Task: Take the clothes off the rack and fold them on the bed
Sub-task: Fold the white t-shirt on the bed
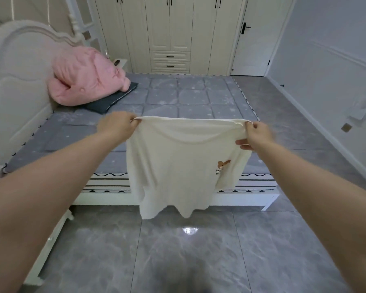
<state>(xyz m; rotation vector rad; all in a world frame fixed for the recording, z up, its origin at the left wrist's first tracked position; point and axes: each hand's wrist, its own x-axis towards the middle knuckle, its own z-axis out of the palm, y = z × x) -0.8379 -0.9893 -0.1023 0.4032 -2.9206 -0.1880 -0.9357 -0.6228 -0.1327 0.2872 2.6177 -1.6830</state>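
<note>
Hanging in the air between two outstretched bare arms, a cream-white short-sleeved cotton T-shirt point(184, 166) is spread wide just in front of the foot of the bed, its lower hem dangling over the glossy grey marble-patterned tiled floor point(178, 261). The left hand point(116, 127) pinches one upper corner of the shirt, its fingers point(133, 121) curled tightly round a small bunch of fabric; the right hand point(257, 134) grips the opposite upper corner in the same way, fingers curled over the edge and thumb pressed against the cloth below. The top edge between the two hands is pulled nearly straight, with a slack fold sagging just beneath it. A small brown cartoon print with dark lettering under it point(221, 168) shows on the shirt's right side. Behind the shirt lies the white-framed bed point(251, 196), covered with a grey quilted mattress pad point(188, 96) printed with pale snowflakes. Near the padded headboard on the left, a crumpled pink blanket point(85, 77) rests on a dark grey flat pillow point(112, 100). A cream wardrobe with black handles point(169, 34) stands along the far wall, beside a white door point(254, 39).
</note>
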